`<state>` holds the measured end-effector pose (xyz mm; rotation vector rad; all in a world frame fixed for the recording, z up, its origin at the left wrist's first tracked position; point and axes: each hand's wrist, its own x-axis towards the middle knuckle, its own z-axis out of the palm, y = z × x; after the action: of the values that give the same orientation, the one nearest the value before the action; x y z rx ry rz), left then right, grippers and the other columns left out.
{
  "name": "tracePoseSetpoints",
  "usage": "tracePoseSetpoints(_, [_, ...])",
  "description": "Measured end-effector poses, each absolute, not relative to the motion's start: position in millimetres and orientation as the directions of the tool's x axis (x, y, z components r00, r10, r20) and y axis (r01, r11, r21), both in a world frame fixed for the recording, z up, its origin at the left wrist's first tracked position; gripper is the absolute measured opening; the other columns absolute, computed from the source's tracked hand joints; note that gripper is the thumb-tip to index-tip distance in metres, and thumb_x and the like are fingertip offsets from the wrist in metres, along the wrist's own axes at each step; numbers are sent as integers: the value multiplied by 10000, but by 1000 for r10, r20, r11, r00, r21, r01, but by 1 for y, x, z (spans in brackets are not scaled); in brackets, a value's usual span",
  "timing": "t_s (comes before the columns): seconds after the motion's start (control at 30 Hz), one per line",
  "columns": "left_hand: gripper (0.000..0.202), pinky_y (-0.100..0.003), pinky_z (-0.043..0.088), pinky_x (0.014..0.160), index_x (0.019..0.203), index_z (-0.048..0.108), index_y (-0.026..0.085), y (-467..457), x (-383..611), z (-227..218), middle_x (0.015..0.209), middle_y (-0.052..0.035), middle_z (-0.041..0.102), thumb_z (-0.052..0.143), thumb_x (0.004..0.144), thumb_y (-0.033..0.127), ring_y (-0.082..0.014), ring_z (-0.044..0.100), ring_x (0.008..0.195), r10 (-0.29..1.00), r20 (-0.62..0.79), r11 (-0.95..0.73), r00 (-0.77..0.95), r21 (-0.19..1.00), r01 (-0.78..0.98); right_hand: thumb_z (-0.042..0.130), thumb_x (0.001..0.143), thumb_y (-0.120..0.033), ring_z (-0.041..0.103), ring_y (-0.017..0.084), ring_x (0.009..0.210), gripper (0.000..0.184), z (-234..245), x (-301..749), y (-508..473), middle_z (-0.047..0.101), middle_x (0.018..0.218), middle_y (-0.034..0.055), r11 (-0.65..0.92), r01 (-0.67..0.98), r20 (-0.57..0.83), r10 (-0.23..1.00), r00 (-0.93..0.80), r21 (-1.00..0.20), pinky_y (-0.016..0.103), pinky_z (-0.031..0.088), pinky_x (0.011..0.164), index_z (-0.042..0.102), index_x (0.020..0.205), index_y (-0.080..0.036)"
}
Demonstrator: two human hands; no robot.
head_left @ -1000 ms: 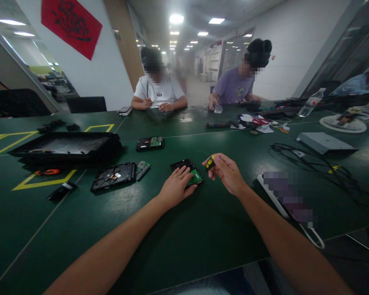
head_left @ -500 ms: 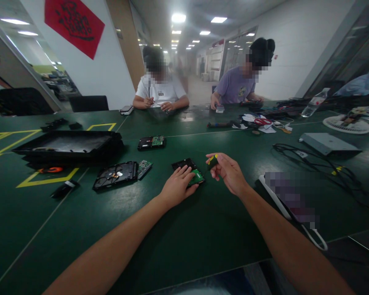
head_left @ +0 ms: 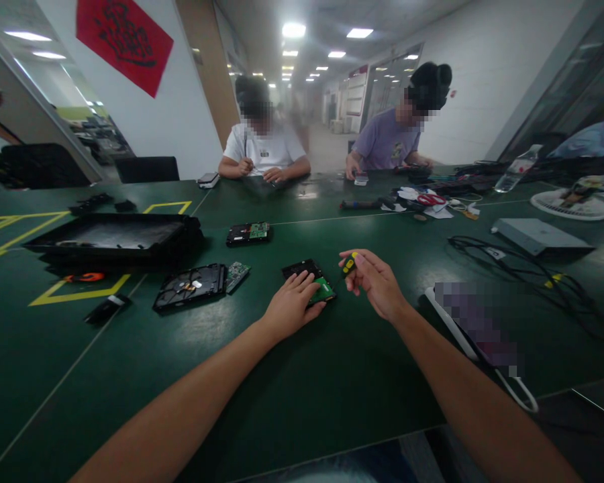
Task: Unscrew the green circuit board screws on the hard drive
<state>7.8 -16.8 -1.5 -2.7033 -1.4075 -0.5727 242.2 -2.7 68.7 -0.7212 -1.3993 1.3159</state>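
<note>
A hard drive (head_left: 326,290) with a green circuit board lies on the green table in front of me. My left hand (head_left: 292,303) rests flat across it, fingers stretched out, covering much of its surface. In my right hand (head_left: 375,278) is a screwdriver (head_left: 351,263) with a black and yellow handle, gripped in closed fingers. Its tip is near the drive's right edge, too small and dark to make out contact. To the left lie an opened hard drive (head_left: 194,287) and a loose circuit board (head_left: 237,276). Another hard drive (head_left: 248,233) sits farther back.
Black trays (head_left: 111,235) are stacked at the left, with an orange-handled tool (head_left: 85,276) beside them. On my right are a phone-like object (head_left: 476,322), black cables (head_left: 503,268) and a grey metal box (head_left: 541,239). Two people work across the table, near a water bottle (head_left: 517,169).
The screwdriver handle has turned slightly in my right hand, showing more yellow. My left hand keeps its place on the hard drive.
</note>
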Motion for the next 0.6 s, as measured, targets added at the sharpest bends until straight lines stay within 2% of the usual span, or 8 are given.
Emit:
tracePoseSetpoints(0.07, [474, -536, 353, 1247, 1368, 612, 173, -17, 8, -1, 1559, -166, 542, 545, 1038, 506, -335, 418, 1523, 783, 342, -587, 519, 132, 799, 653, 982, -507, 626, 102, 600, 315, 68, 242, -2, 712, 969, 44, 224, -208, 278, 919, -281, -952, 215, 428, 462, 711, 1096, -218])
tracePoseSetpoints(0.2, [467, -536, 360, 1243, 1367, 616, 181, -18, 8, 0, 1562, -160, 540, 554, 1034, 503, -334, 421, 1521, 787, 344, -584, 512, 148, 798, 624, 995, -528, 678, 120, 624, 315, 67, 242, -2, 739, 1085, 70, 197, -249, 267, 920, -287, -948, 227, 467, 480, 658, 1054, -221])
tracePoseSetpoints(0.3, [459, -542, 362, 1241, 1367, 618, 191, -18, 8, 1, 1561, -153, 543, 555, 1034, 500, -331, 414, 1526, 786, 350, -586, 509, 160, 795, 599, 1006, -540, 679, 124, 611, 320, 66, 242, -3, 750, 1057, 69, 190, -267, 265, 922, -282, -945, 230, 474, 479, 634, 1054, -225])
tracePoseSetpoints(0.47, [465, -541, 360, 1242, 1371, 612, 187, -18, 9, 1, 1558, -156, 546, 552, 1035, 502, -333, 424, 1520, 787, 344, -583, 511, 146, 799, 623, 1000, -514, 611, 81, 559, 322, 67, 242, -3, 711, 1023, 42, 227, -210, 279, 923, -265, -951, 195, 388, 415, 690, 1145, -235])
tracePoseSetpoints(0.6, [472, -546, 360, 1241, 1369, 612, 173, -18, 9, 1, 1559, -170, 541, 548, 1037, 501, -340, 425, 1518, 787, 340, -583, 514, 142, 800, 672, 972, -503, 638, 85, 576, 306, 69, 242, -4, 717, 1038, 50, 238, -173, 279, 919, -277, -956, 202, 431, 441, 711, 1075, -217])
